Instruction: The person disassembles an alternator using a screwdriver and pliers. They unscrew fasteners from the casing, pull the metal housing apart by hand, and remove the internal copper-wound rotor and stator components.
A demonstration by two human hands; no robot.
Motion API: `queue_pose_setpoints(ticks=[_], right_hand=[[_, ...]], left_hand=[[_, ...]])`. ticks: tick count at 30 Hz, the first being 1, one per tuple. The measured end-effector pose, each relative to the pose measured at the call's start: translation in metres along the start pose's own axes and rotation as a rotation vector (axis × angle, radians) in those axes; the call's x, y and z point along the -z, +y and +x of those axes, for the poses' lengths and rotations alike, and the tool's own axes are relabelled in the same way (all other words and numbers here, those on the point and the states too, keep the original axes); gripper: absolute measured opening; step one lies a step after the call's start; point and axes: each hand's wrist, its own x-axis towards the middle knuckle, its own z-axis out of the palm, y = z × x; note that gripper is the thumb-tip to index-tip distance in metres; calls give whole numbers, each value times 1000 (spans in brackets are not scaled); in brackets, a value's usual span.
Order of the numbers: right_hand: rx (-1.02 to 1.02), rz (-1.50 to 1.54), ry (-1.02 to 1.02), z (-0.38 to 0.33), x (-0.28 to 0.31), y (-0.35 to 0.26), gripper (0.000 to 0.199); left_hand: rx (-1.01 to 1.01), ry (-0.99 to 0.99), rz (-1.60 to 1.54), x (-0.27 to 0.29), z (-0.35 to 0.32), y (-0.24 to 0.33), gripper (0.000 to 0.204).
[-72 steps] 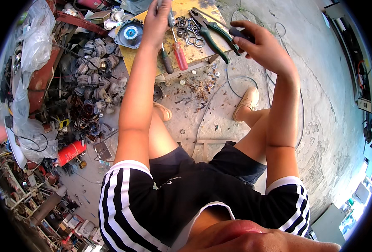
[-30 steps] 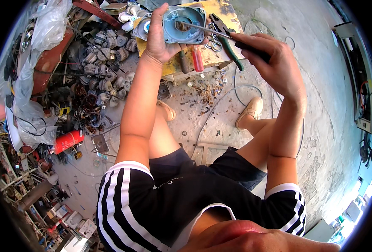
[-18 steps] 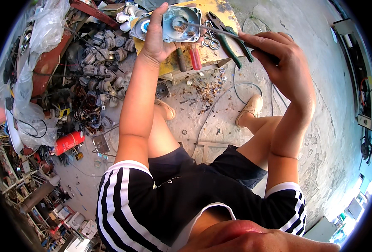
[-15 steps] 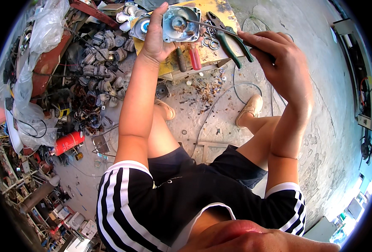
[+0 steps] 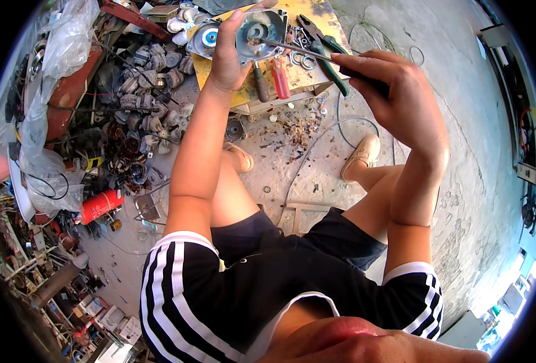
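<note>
My left hand [image 5: 230, 57] grips a grey metal motor housing [image 5: 262, 33], held up over a low yellow board [image 5: 316, 15]. My right hand [image 5: 395, 97] is closed on the dark handle of a screwdriver [image 5: 298, 50]; its thin shaft runs left and its tip sits in the housing's round opening. Green-handled pliers [image 5: 328, 57], a red-handled screwdriver [image 5: 280, 78], a brown-handled one [image 5: 260, 85] and metal rings [image 5: 307, 60] lie on the board under the hands.
A heap of motor parts and coils [image 5: 141, 115] lies at the left, with a red canister [image 5: 98, 206] and plastic bags [image 5: 44, 115]. A blue-centred disc part [image 5: 206, 39] rests by the board. A grey cable [image 5: 316, 145] crosses the concrete floor between my feet.
My left hand picked the housing up off the board and raised it. My right hand brought the screwdriver over, and its tip now sits in the housing.
</note>
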Motion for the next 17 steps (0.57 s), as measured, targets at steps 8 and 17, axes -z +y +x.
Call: queue_pose_setpoints(ticks=[8, 17], right_hand=[[-42, 352, -176, -16, 4, 39, 35], [21, 389, -187, -55, 39, 35, 34]], left_hand=[[106, -179, 58, -2, -27, -3, 87], [215, -124, 88, -47, -77, 3, 84]])
